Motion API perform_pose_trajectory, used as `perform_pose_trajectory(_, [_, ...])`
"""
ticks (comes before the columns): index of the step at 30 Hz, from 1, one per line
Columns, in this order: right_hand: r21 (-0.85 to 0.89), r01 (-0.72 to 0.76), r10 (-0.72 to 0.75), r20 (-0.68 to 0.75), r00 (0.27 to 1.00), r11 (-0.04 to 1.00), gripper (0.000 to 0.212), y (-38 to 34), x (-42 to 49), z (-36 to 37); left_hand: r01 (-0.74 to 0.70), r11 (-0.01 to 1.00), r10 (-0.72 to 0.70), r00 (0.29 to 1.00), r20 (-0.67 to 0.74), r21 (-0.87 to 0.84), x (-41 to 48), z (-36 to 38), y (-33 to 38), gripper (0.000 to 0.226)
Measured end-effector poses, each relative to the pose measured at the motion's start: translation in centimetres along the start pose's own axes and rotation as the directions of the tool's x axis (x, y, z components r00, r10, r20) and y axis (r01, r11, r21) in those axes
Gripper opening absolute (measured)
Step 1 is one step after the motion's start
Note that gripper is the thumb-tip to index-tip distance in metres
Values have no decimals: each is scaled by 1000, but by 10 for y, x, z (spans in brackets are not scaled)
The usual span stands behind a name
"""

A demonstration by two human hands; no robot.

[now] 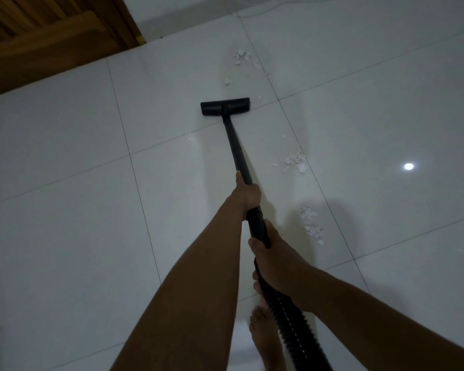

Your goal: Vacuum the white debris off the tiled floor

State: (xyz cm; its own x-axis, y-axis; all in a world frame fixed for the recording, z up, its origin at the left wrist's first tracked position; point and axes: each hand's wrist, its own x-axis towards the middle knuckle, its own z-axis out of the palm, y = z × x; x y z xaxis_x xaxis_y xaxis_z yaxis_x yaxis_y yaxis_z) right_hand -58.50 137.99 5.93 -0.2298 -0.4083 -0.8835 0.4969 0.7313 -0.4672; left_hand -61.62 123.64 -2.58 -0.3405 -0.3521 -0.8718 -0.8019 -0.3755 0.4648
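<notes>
Wand (pixel 235 145) in left hand (pixel 248 196), right hand (pixel 275 262)

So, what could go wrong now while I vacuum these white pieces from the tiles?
1. The nozzle sits left of the nearer debris piles. With the left hand and right hand gripping the wand pointed ahead, a straight push would probably miss them.
2. The hose runs close beside the bare foot, so a step might catch it.
</notes>
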Motion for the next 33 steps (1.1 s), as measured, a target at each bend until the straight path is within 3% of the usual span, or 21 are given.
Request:
perform_pose_trajectory(7, [-54, 19, -19, -2, 1000, 998, 57, -23, 1, -1, 3, 1000, -3, 1000, 5, 6, 5, -11, 19, 73])
perform_pose_trajectory(12, [-158, 55, -56, -1, 998, 986, 50, -44, 16, -15, 2, 1000, -2, 1000, 5, -27, 18, -14, 42, 71])
perform_pose_trajectory(22, [-60, -29, 30, 31, 999, 998, 53, -102, 38, -46, 15, 999, -16, 1000, -15, -40, 50, -15, 99, 72])
perform_pose_trajectory(33, [-46, -9, 12, 66, 998, 999, 50, -162, 34, -74, 62, 997, -63, 998, -9, -39, 48, -20, 156, 72])
